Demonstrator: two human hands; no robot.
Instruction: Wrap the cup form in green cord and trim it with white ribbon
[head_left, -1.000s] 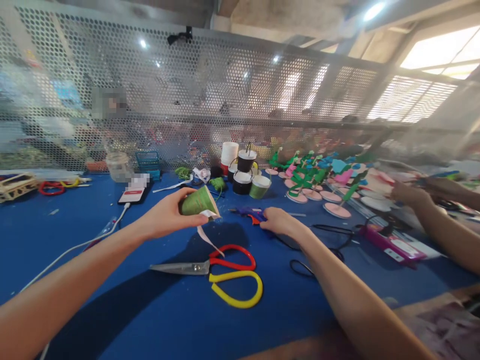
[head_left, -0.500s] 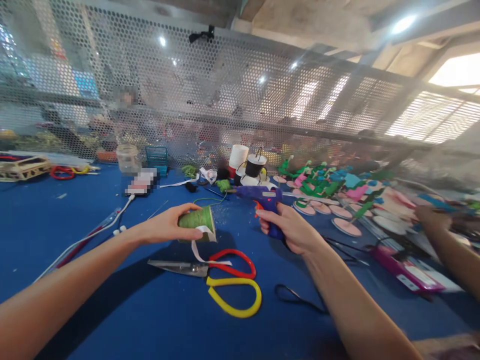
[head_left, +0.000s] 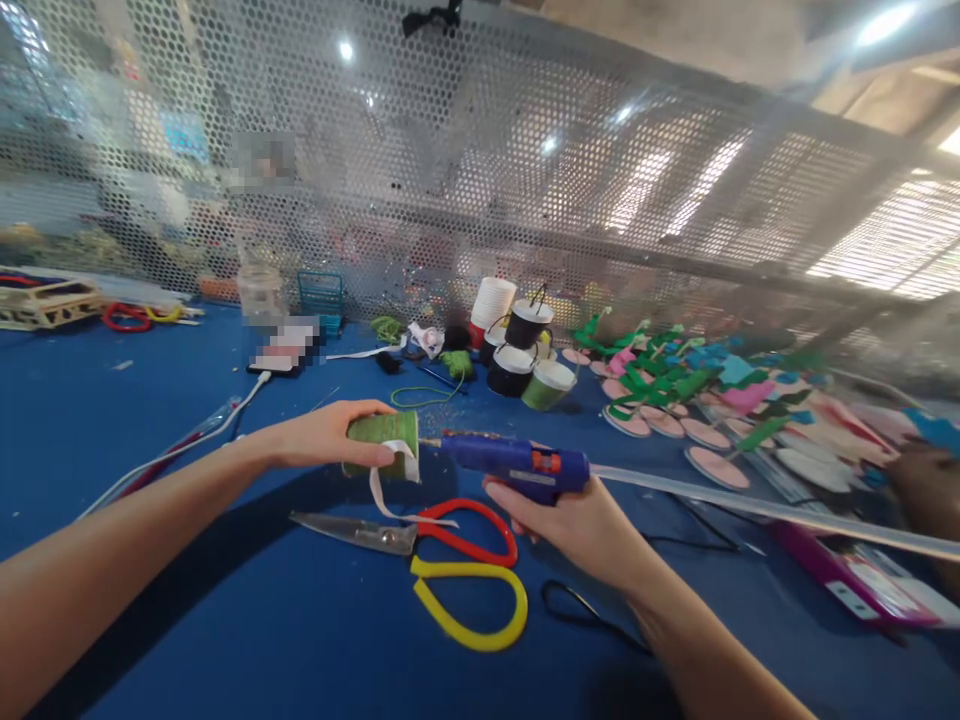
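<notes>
My left hand (head_left: 326, 437) grips a small green cup (head_left: 384, 438) lying on its side above the blue table (head_left: 150, 560). A white ribbon strip (head_left: 386, 490) hangs from the cup's rim down toward the scissors. My right hand (head_left: 574, 525) is closed around a blue glue gun (head_left: 517, 464). Its nozzle points left and sits right at the cup's rim. A long clear glue stick (head_left: 750, 507) sticks out of the gun's back to the right.
Scissors with red and yellow handles (head_left: 442, 560) lie just below the hands. Black, white and green cups (head_left: 521, 365) stand behind, with pink discs bearing green foam shapes (head_left: 660, 400) to the right. A phone (head_left: 285, 352) with a cable, a black cord (head_left: 592, 610) and a perforated metal screen (head_left: 450, 200) surround them.
My right hand picked the glue gun up off the table, swung it round and brought its nozzle to the cup's rim. My left hand lowered and levelled the cup.
</notes>
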